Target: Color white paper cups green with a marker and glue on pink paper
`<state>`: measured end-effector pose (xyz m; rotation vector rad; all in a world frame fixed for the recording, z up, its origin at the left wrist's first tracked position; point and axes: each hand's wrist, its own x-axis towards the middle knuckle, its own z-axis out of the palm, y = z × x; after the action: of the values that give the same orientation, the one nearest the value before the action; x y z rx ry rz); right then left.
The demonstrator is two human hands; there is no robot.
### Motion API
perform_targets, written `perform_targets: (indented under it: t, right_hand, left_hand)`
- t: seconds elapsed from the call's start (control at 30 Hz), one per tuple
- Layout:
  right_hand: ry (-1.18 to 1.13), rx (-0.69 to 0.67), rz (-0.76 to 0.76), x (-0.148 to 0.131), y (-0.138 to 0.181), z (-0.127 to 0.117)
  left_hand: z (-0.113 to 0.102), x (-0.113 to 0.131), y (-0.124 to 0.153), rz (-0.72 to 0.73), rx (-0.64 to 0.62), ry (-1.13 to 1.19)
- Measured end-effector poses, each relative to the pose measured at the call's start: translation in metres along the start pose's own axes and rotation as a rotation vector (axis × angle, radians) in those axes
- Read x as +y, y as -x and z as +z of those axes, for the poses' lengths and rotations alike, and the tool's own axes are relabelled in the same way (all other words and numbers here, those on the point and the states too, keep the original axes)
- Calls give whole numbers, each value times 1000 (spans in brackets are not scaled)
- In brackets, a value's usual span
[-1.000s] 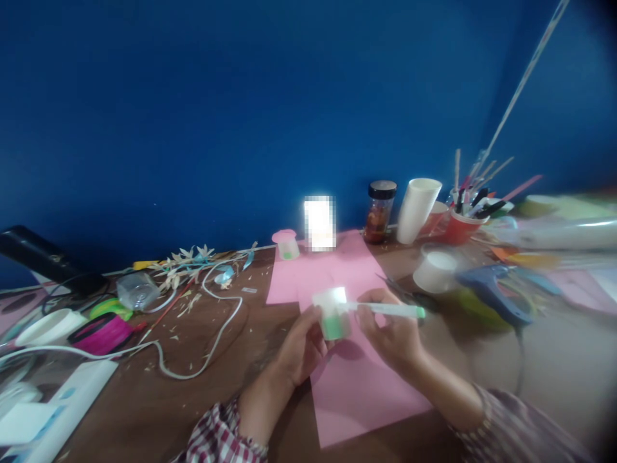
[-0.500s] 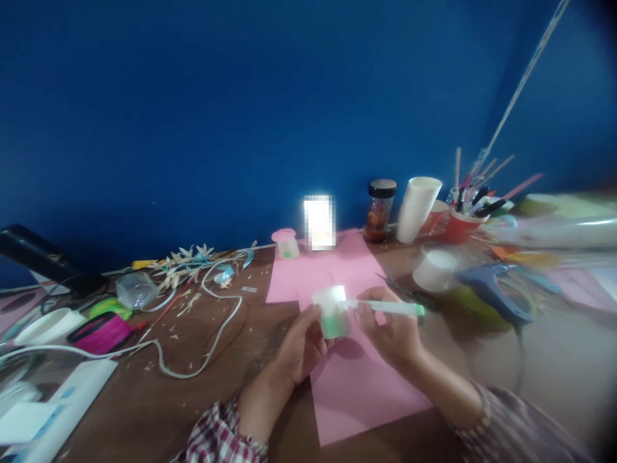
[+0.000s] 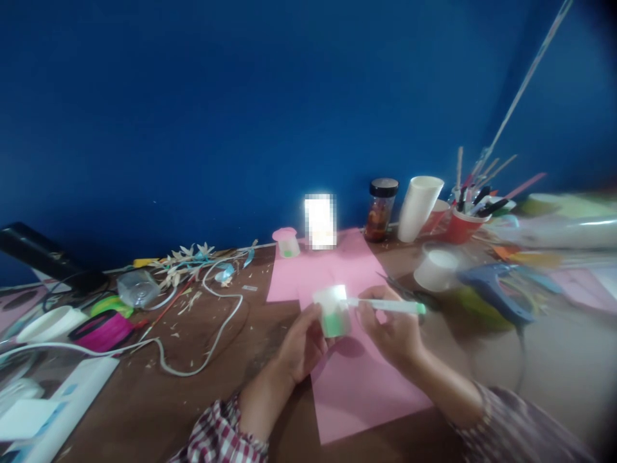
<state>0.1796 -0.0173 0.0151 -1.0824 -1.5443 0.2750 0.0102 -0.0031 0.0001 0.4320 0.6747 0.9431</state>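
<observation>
My left hand (image 3: 301, 347) is closed round a small white paper cup (image 3: 331, 311), green on its lower half, and holds it tilted above a pink paper sheet (image 3: 354, 379). My right hand (image 3: 390, 331) grips a green-capped marker (image 3: 391, 307) whose tip rests against the cup's side. Both hands hover over the brown table (image 3: 202, 392).
A white cable (image 3: 219, 325), dried flowers (image 3: 186, 263), pink thread spool (image 3: 103, 331) and white box (image 3: 58, 411) lie at left. A small pink-topped cup (image 3: 287, 243), jar (image 3: 380, 209), white cups (image 3: 418, 207), red pen cup (image 3: 463, 225), scissors (image 3: 405, 292) and blue glue gun (image 3: 496, 292) stand behind and right.
Almost nothing has changed; the hands, cup and marker stay in the same place, with only a slight shift of the view.
</observation>
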Motion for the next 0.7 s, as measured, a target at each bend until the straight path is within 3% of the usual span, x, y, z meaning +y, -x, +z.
perform_targets:
  t: [0.7]
  right_hand:
    - [-27,-35,43,-3,1,1]
  left_hand:
    - [0,-1,1,4,-11,-15]
